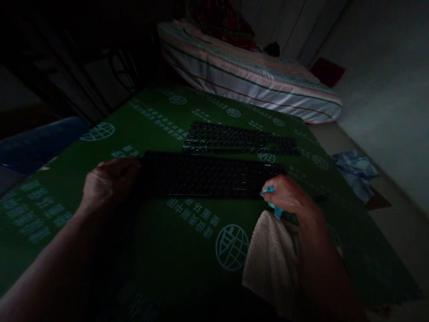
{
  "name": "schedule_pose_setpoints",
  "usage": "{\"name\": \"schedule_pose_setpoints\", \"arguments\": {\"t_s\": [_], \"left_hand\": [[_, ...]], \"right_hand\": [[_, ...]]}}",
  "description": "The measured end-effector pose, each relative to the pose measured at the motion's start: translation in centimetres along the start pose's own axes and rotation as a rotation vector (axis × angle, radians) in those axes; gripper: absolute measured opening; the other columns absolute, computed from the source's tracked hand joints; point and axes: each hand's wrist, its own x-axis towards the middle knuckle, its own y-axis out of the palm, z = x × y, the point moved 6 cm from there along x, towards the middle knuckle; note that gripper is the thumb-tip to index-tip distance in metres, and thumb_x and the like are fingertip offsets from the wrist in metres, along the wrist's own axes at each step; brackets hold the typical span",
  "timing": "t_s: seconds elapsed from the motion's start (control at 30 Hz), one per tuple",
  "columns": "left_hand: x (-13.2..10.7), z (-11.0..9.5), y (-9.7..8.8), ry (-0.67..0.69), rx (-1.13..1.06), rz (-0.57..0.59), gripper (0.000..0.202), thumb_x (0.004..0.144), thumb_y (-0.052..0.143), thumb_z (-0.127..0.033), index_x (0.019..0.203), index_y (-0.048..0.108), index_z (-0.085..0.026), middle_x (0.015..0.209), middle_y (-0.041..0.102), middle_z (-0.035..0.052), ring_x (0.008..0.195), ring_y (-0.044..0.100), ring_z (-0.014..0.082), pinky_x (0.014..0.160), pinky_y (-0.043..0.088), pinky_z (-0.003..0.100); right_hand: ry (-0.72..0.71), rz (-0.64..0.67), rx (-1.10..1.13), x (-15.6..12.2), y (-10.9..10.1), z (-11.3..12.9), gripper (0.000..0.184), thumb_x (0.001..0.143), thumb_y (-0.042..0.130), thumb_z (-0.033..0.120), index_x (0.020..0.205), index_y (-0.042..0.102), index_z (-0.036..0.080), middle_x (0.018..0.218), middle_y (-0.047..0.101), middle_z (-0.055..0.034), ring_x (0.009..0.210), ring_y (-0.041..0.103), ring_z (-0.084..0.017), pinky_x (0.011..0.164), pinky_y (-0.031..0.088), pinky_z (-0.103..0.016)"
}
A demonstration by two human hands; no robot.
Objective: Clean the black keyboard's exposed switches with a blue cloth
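A black keyboard base (197, 179) lies flat across the middle of the green table, most of its keycaps off. My left hand (112, 179) is closed at its left end, fingers against the edge. My right hand (284, 192) is closed around a small teal plastic tool (277, 211) over the keyboard's right end; most of the tool is hidden in the fist, so its kind is unclear. Behind the base, loose black keycaps (228, 134) are laid out in keyboard rows. Below my right hand lies a beige cloth (271, 264), partly covered by the forearm.
The green table covering (187, 250) carries white lettering and globe prints. A bed with a striped sheet (254, 85) stands beyond the far edge. A blue item (43, 138) is at the left, and crumpled blue-white fabric (357, 172) lies on the floor at right. Lighting is dim.
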Motion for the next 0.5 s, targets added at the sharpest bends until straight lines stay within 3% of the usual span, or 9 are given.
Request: {"name": "schedule_pose_setpoints", "arguments": {"t_s": [0.17, 0.5], "left_hand": [[-0.05, -0.11, -0.03, -0.030, -0.023, 0.018, 0.043, 0.080, 0.046, -0.037, 0.109, 0.067, -0.014, 0.116, 0.064, 0.0064, 0.112, 0.057, 0.0263, 0.101, 0.042, 0.039], [0.28, 0.55, 0.17, -0.014, 0.019, -0.009, 0.039, 0.079, 0.048, -0.038, 0.106, 0.068, -0.019, 0.110, 0.066, 0.0044, 0.100, 0.062, 0.0237, 0.093, 0.048, 0.036]], "right_hand": [[0.004, -0.113, 0.050, 0.16, -0.33, 0.17, 0.018, 0.073, 0.056, 0.024, 0.075, 0.073, 0.019, 0.056, 0.064, -0.0008, 0.050, 0.056, -0.012, 0.049, 0.036, -0.022], [-0.015, -0.029, 0.041, 0.24, 0.26, 0.60, 0.019, 0.070, 0.056, 0.017, 0.077, 0.073, 0.020, 0.062, 0.067, -0.0008, 0.053, 0.058, -0.012, 0.052, 0.038, -0.021]]}}
